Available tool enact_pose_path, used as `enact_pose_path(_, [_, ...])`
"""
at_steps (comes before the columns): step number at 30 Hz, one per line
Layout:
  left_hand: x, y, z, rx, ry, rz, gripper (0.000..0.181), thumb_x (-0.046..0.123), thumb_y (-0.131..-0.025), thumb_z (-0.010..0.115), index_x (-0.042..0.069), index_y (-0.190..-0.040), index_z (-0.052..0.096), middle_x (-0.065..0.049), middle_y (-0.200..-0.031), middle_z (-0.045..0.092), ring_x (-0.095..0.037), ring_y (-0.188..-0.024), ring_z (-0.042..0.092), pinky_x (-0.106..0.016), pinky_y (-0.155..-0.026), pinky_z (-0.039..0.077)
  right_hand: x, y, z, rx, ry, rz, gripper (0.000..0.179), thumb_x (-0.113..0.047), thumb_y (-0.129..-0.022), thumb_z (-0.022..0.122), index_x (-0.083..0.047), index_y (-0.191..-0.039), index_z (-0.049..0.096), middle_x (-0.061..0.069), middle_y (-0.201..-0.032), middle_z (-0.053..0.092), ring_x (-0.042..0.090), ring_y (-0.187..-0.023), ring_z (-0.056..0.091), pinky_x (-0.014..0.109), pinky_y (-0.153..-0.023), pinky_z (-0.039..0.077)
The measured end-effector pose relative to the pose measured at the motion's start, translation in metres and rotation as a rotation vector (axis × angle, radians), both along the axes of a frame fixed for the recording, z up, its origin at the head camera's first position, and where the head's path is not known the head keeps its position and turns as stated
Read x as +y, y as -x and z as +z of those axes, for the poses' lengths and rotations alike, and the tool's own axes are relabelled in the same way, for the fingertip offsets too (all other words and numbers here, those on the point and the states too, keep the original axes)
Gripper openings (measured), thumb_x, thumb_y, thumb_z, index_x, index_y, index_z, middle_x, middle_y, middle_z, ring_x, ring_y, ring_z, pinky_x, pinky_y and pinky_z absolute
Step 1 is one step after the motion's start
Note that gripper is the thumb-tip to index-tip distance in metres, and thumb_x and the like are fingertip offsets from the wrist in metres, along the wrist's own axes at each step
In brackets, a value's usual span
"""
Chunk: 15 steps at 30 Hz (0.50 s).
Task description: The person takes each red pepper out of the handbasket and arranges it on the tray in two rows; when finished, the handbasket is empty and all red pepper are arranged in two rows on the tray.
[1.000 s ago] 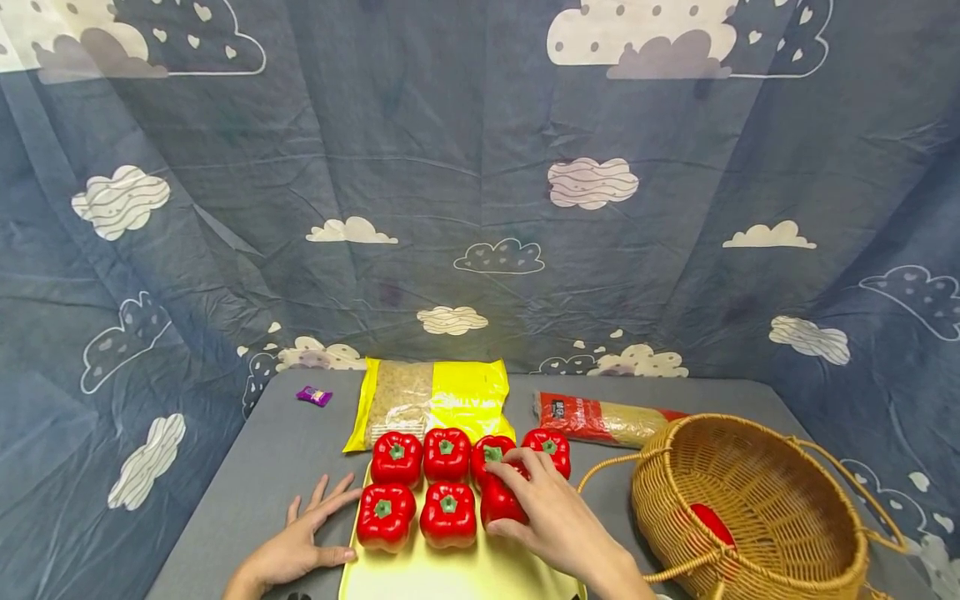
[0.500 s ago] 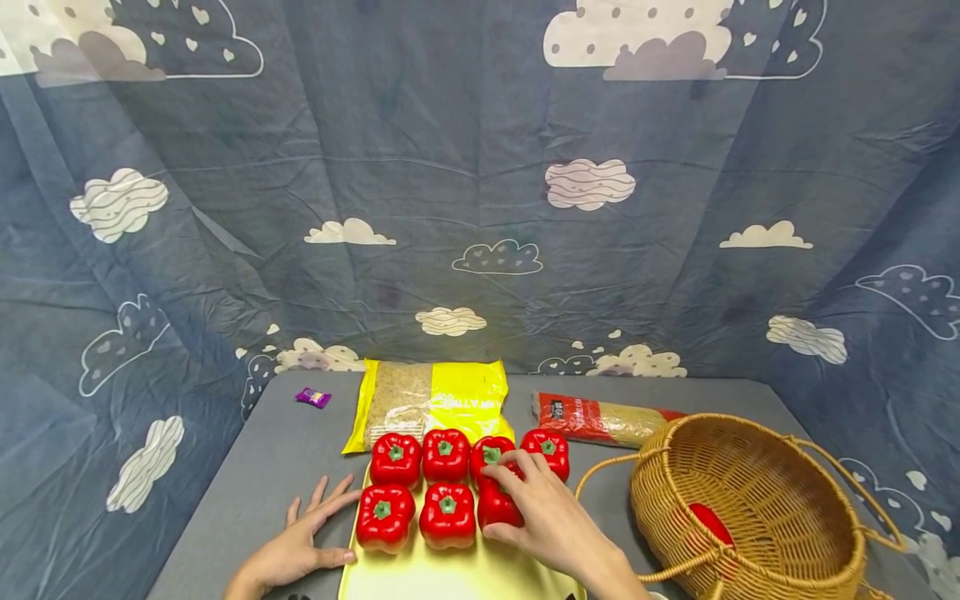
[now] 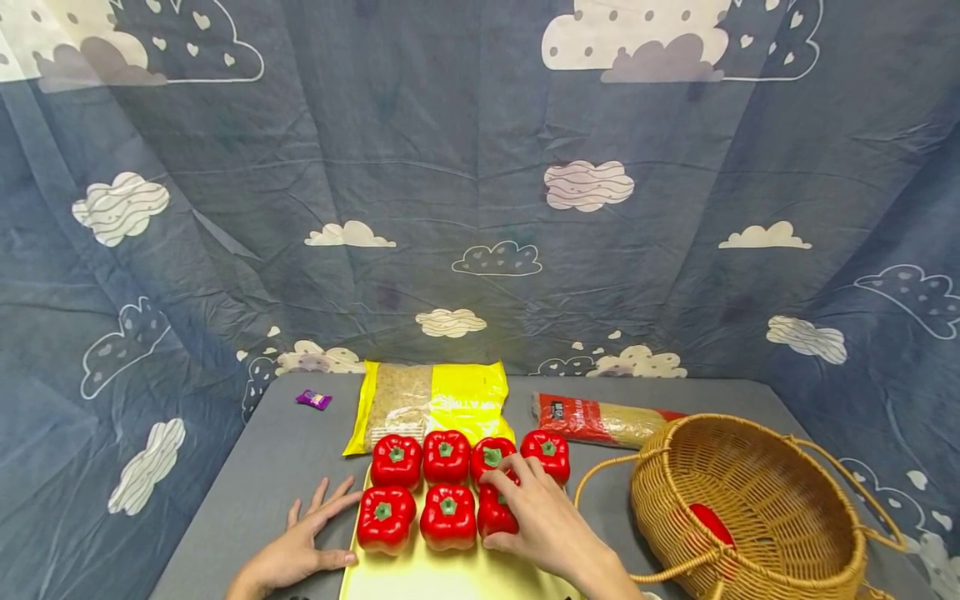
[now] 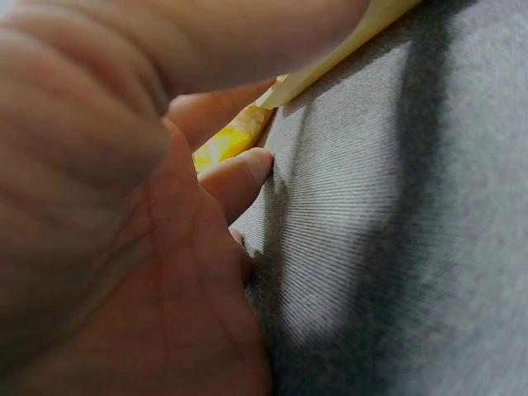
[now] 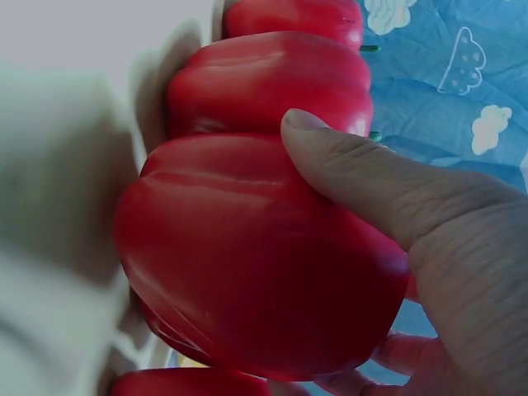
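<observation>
Red bell peppers with green stems, such as the front left one (image 3: 386,518), stand in two rows on a pale yellow tray (image 3: 427,577). My right hand (image 3: 546,518) grips the pepper (image 3: 495,515) at the right end of the front row, its stem partly behind the fingers. In the right wrist view the thumb lies along this pepper's (image 5: 256,256) side, with other peppers lined up beyond. Left of the tray, my left hand (image 3: 300,540) rests with fingers spread, its thumb at the tray's edge. The left wrist view shows the palm beside the tray edge (image 4: 351,49).
A wicker basket (image 3: 656,508) with raised handles and a red item (image 3: 711,525) inside stands at the right. Behind the tray lie a yellow food bag (image 3: 468,400) and a red pack of noodles (image 3: 626,423). A small purple wrapper (image 3: 313,400) lies back left.
My right hand and the pepper it grips have shifted slightly left and toward the front, closer to the neighbouring pepper. My left hand stays in place.
</observation>
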<state>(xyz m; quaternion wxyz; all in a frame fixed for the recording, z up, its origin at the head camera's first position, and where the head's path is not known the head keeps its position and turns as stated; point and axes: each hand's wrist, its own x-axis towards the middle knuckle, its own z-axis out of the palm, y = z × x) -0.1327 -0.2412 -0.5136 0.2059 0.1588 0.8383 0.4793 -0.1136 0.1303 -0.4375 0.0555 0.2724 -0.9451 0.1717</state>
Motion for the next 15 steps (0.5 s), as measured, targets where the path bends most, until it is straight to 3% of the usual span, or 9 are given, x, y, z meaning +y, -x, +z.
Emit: enact_pose_path(15, [0.0014,0.0002,0.0,-0.014,0.022,0.015,0.081,0.025,-0.08,0.083,0.009,-0.15,0.045,-0.026,-0.165,0.012,-0.055,-0.146,-0.023,-0.077,-0.099,-0.026,0.0006,0.0036,-0.0049,-0.003,-0.042,0.009,0.068,-0.047,-0.071,0.088,-0.018,-0.127,0.063,0.001,-0.117,0.055,0.021,-0.101,0.051,0.039,-0.075,0.051])
